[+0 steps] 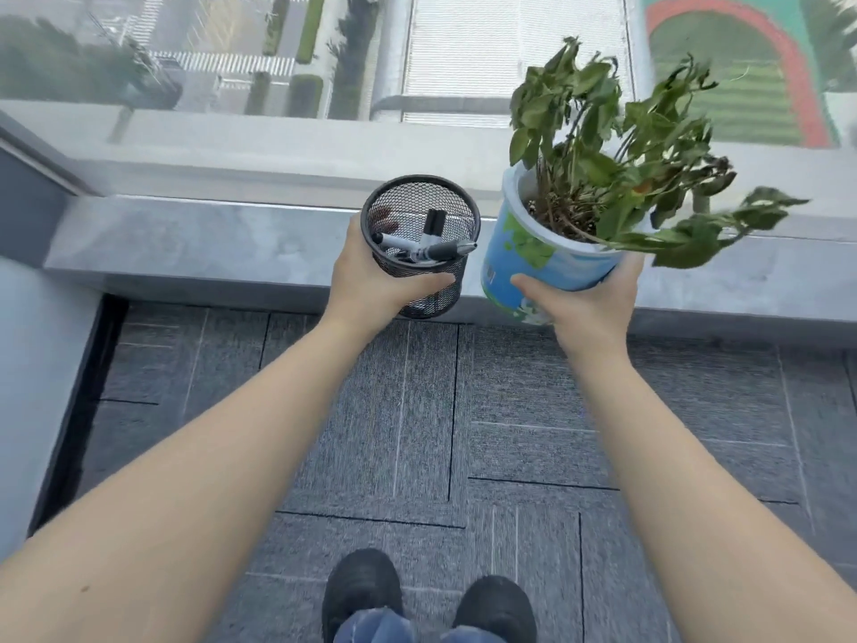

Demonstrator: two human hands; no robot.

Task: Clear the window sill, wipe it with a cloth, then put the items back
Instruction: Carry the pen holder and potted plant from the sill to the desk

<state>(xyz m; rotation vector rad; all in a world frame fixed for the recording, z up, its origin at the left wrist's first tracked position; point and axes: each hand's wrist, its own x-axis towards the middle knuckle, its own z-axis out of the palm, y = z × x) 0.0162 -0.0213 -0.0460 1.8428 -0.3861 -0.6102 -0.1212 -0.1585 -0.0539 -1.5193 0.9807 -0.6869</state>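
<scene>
While the left hand [371, 276] grips the mesh pen cup [419, 245], the right hand [589, 299] clasps the plant pot [533, 266].

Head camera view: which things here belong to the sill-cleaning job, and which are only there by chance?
Belong to the job:
- window sill
- mesh pen holder with markers, in the left hand
- potted plant, in the right hand

Not part of it:
- carpet floor
- black shoes
- street outside
</scene>
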